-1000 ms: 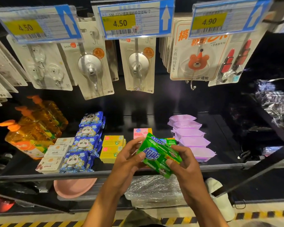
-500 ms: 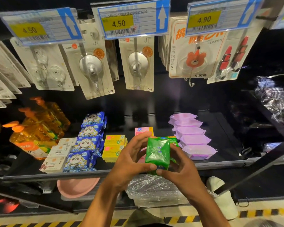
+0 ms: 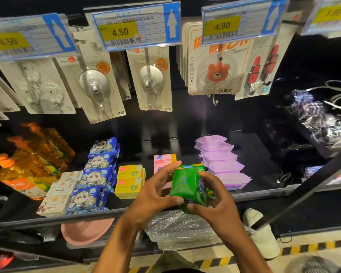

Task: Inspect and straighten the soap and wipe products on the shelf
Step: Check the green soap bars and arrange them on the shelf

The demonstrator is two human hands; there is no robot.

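Observation:
Both hands hold a green soap pack [image 3: 187, 184] in front of the shelf edge, its plain back turned toward me. My left hand [image 3: 156, 196] grips its left side and my right hand [image 3: 215, 201] wraps its right and lower side. Behind it on the shelf stand a pink soap box [image 3: 162, 160] and another green soap pack [image 3: 195, 166], mostly hidden. To the left lie yellow soap boxes [image 3: 129, 180], blue panda wipe packs [image 3: 96, 174] and white soap boxes [image 3: 61, 192]. A row of purple wipe packs [image 3: 222, 162] runs along the right.
Orange liquid bottles [image 3: 34, 162] stand at the shelf's left. Hook cards [image 3: 98, 83] and price tags [image 3: 136, 24] hang above. The metal shelf lip [image 3: 47, 219] runs in front. Below it sit a pink basin [image 3: 87, 231] and a plastic-wrapped bundle [image 3: 181, 227].
The green soap pack has been turned in my hands, from its printed face to its plain back, and raised slightly upright. Both hands kept hold of it.

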